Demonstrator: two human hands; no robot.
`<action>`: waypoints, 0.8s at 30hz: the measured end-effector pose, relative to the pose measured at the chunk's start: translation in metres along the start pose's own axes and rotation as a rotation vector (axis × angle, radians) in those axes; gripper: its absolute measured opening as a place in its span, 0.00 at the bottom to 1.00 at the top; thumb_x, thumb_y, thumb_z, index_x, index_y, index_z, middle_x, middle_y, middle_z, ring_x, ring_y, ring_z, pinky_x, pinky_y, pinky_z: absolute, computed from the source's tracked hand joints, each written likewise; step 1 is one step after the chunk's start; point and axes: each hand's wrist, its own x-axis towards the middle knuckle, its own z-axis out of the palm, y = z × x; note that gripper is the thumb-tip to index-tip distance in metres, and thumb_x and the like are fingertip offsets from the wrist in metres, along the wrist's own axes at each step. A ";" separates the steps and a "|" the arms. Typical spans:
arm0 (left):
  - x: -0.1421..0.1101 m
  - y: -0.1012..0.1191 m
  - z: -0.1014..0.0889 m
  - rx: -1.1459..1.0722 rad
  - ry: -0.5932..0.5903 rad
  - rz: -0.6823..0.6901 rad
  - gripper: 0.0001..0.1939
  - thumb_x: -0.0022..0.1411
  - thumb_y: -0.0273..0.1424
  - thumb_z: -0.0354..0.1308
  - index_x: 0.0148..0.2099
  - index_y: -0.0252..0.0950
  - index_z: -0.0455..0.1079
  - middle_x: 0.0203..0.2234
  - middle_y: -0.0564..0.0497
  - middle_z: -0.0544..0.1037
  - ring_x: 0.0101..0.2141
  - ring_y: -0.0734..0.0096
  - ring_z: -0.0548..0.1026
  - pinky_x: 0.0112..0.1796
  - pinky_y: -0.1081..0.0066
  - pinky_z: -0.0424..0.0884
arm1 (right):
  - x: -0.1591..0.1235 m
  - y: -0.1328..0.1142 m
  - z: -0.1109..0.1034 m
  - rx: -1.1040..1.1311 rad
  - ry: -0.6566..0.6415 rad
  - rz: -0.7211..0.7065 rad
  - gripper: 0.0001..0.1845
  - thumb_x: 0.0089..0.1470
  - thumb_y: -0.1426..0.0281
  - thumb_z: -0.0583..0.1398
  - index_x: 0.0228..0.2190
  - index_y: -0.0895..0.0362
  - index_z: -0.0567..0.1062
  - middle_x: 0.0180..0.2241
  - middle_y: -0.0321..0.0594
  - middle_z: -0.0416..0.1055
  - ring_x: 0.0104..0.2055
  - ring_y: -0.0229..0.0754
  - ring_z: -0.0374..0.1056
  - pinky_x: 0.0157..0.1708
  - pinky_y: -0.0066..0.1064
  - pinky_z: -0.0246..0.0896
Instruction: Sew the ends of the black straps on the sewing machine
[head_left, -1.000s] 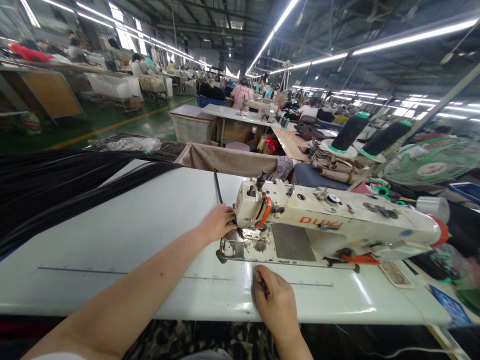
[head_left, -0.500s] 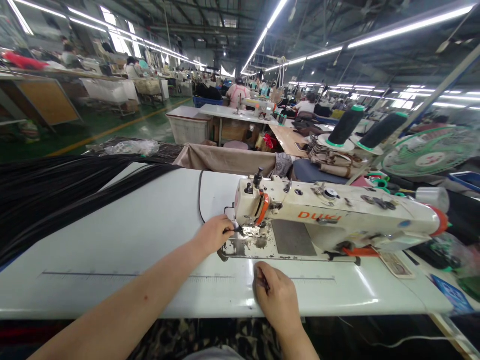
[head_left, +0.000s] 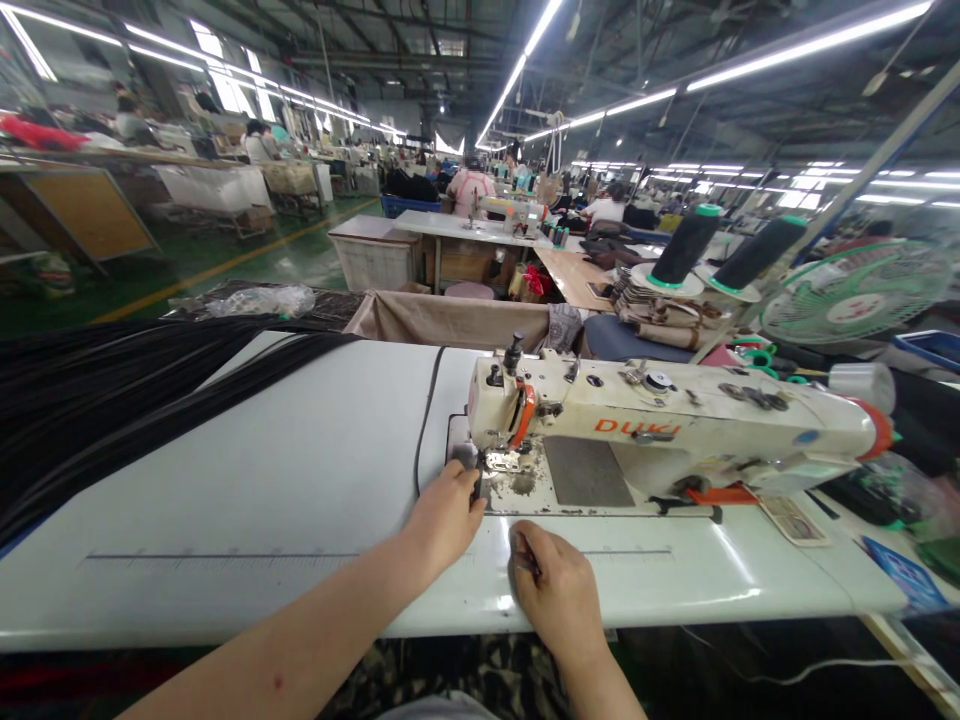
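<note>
My left hand (head_left: 444, 515) is closed at the left end of the sewing machine (head_left: 660, 425), just in front of its needle area. Its fingers pinch a dark piece that looks like the end of the narrow black strip (head_left: 427, 420). That strip curves over the white table from its back edge and goes out of sight behind my hand. My right hand (head_left: 556, 580) rests curled on the table near its front edge. Something small and dark shows inside its fingers, too hidden to name. The metal presser foot (head_left: 504, 461) sits on the worn machine bed between and beyond my hands.
A heap of long black strips (head_left: 112, 400) covers the table's left side. Behind the table stands a fabric-lined bin (head_left: 450, 318). Two black thread cones (head_left: 684, 245) and a green fan (head_left: 855, 295) are at the right. A ruler line (head_left: 225, 556) marks the white tabletop (head_left: 262, 480).
My left hand has come nearer to me, away from the presser foot, and turned fingers downward. The black strip's visible stretch has shifted right. My right hand stays in place.
</note>
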 end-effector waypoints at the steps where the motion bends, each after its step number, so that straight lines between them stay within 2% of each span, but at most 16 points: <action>1: -0.002 0.003 0.002 0.012 -0.015 0.000 0.15 0.64 0.32 0.60 0.52 0.36 0.74 0.43 0.44 0.76 0.40 0.62 0.78 0.45 0.66 0.75 | 0.000 0.000 0.000 0.006 -0.003 0.003 0.14 0.58 0.77 0.54 0.44 0.55 0.73 0.29 0.37 0.76 0.29 0.43 0.70 0.32 0.33 0.59; 7: -0.011 0.028 0.004 0.035 -0.153 -0.110 0.33 0.63 0.39 0.58 0.66 0.27 0.64 0.53 0.33 0.74 0.49 0.50 0.78 0.53 0.59 0.74 | -0.001 0.001 -0.001 0.069 -0.007 0.007 0.13 0.60 0.76 0.55 0.45 0.56 0.73 0.32 0.39 0.78 0.32 0.44 0.73 0.33 0.33 0.63; 13: -0.028 0.033 0.003 0.059 -0.233 -0.071 0.35 0.63 0.30 0.53 0.70 0.24 0.58 0.61 0.28 0.70 0.57 0.49 0.75 0.59 0.60 0.71 | -0.004 0.004 -0.009 0.324 0.017 0.094 0.13 0.64 0.74 0.55 0.45 0.54 0.77 0.34 0.38 0.79 0.33 0.42 0.74 0.35 0.31 0.67; 17: -0.041 0.030 0.004 0.108 -0.267 -0.022 0.36 0.62 0.23 0.50 0.72 0.26 0.56 0.64 0.28 0.67 0.57 0.51 0.77 0.56 0.62 0.72 | -0.015 0.004 -0.018 0.503 0.115 0.324 0.12 0.67 0.63 0.58 0.41 0.53 0.80 0.27 0.35 0.75 0.24 0.39 0.67 0.26 0.30 0.63; 20: -0.047 0.032 -0.001 0.161 -0.358 -0.025 0.40 0.60 0.25 0.55 0.74 0.27 0.52 0.67 0.27 0.63 0.55 0.49 0.78 0.54 0.62 0.74 | -0.031 0.007 -0.029 0.589 0.214 0.527 0.16 0.66 0.56 0.59 0.38 0.54 0.81 0.29 0.37 0.75 0.27 0.41 0.68 0.27 0.30 0.63; 22: -0.050 0.033 -0.007 0.224 -0.370 -0.016 0.40 0.59 0.27 0.60 0.72 0.30 0.56 0.66 0.28 0.64 0.53 0.48 0.79 0.51 0.62 0.75 | -0.045 0.012 -0.035 0.650 0.316 0.649 0.20 0.65 0.52 0.58 0.36 0.54 0.80 0.25 0.36 0.71 0.26 0.40 0.65 0.25 0.30 0.61; 24: -0.051 0.030 -0.011 0.291 -0.307 0.051 0.32 0.59 0.27 0.60 0.66 0.33 0.64 0.62 0.33 0.68 0.51 0.51 0.79 0.51 0.61 0.75 | -0.060 0.021 -0.040 0.673 0.428 0.776 0.24 0.65 0.48 0.57 0.35 0.55 0.79 0.20 0.31 0.61 0.22 0.38 0.58 0.22 0.30 0.56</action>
